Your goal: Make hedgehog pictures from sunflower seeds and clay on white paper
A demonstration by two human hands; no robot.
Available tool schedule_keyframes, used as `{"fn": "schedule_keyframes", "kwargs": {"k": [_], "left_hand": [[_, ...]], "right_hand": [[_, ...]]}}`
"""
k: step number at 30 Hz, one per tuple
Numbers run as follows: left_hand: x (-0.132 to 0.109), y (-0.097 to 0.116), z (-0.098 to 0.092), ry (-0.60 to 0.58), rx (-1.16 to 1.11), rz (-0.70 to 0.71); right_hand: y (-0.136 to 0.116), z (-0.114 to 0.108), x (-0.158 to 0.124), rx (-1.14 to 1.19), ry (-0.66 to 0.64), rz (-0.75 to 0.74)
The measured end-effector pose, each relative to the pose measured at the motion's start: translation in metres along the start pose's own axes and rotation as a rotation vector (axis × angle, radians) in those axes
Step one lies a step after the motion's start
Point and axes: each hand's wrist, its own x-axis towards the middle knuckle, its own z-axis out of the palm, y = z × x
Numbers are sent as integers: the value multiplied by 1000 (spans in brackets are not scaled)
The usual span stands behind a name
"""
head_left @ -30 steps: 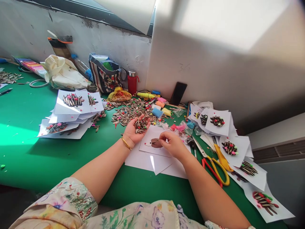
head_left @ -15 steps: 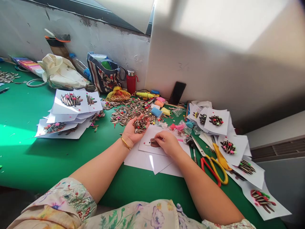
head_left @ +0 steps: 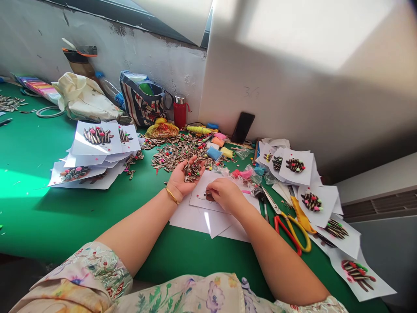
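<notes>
My left hand (head_left: 182,180) lies palm up and cupped, holding a small heap of striped sunflower seeds (head_left: 192,171), with a gold bangle (head_left: 171,195) on its wrist. My right hand (head_left: 225,194) is bunched over a white paper sheet (head_left: 202,195). Its fingertips press down at a brown clay shape (head_left: 210,197) on that sheet. The hand hides most of the clay, and I cannot tell whether the fingers pinch anything.
Loose seeds and coloured beads (head_left: 179,152) spread behind my hands. Seed-decorated paper cards lie stacked at left (head_left: 94,152) and right (head_left: 295,165). Scissors with red and yellow handles (head_left: 291,232) lie right of my right arm, near clay packets (head_left: 213,152).
My right hand has moved left and down over the brown clay shape, covering more of it. My left hand stays in place with its seeds, and the view has shifted slightly.
</notes>
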Motion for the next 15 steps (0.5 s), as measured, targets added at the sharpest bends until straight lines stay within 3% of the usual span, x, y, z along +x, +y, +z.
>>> {"fn": "schedule_keyframes", "kwargs": {"k": [15], "left_hand": [[-1, 0, 2, 12, 9, 12]], "right_hand": [[1, 1, -2, -83, -51, -47]]}}
